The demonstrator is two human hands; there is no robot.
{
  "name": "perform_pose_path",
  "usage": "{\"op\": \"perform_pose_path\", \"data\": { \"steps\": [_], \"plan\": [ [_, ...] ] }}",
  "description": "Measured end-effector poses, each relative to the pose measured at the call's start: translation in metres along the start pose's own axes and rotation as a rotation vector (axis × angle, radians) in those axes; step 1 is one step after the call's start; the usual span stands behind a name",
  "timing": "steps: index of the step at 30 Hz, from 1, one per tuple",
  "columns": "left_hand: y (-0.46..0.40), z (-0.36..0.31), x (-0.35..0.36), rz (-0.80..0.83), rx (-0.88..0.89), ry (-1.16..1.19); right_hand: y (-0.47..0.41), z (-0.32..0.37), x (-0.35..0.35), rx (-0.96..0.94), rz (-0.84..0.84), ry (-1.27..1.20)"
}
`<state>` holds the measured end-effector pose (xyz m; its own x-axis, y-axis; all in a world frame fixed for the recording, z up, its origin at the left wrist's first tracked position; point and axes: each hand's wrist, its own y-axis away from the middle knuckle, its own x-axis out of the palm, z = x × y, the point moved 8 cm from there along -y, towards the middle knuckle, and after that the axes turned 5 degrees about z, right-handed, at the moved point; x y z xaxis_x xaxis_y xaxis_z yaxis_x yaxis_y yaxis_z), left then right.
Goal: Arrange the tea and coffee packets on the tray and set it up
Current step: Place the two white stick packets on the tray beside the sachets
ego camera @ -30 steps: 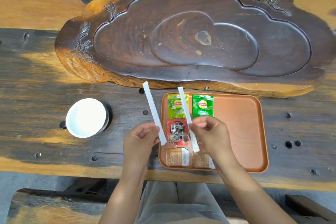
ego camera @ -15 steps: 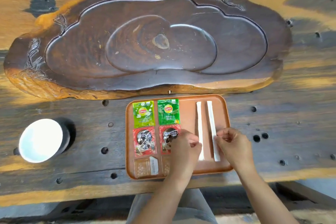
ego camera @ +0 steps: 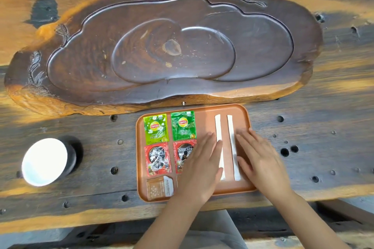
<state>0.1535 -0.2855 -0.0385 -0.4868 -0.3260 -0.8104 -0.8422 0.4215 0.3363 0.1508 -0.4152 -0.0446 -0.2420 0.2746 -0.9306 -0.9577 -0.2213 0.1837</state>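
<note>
Flat, open, gripping nothing — left hand [ego camera: 199, 164] hides part of one Nescafé packet [ego camera: 184, 152]; right hand [ego camera: 261, 159] likewise; Lipton packets [ego camera: 155, 128] readable — tan sachet's [ego camera: 159, 188] print unclear

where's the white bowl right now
In the head view the white bowl sits on the wooden table, far left, well apart from the orange tray.

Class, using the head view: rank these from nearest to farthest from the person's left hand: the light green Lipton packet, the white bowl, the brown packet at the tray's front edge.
From the left hand:
1. Brown packet, just left of the hand, front of the tray.
2. Light green Lipton packet, tray's far left corner.
3. White bowl, off the tray, far left on the table.
</note>
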Motion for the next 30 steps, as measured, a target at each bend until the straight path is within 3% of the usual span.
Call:
{"op": "perform_pose_path", "data": {
  "steps": [6, 30],
  "plan": [
    [-0.012, -0.001, 0.022, 0.142, 0.119, -0.126, -0.008, -0.006, 0.03, -0.163, 0.231, 0.189],
    [-0.003, 0.007, 0.029, 0.166, 0.095, -0.122, -0.016, -0.008, 0.03, -0.195, 0.258, 0.197]
  ]
}}
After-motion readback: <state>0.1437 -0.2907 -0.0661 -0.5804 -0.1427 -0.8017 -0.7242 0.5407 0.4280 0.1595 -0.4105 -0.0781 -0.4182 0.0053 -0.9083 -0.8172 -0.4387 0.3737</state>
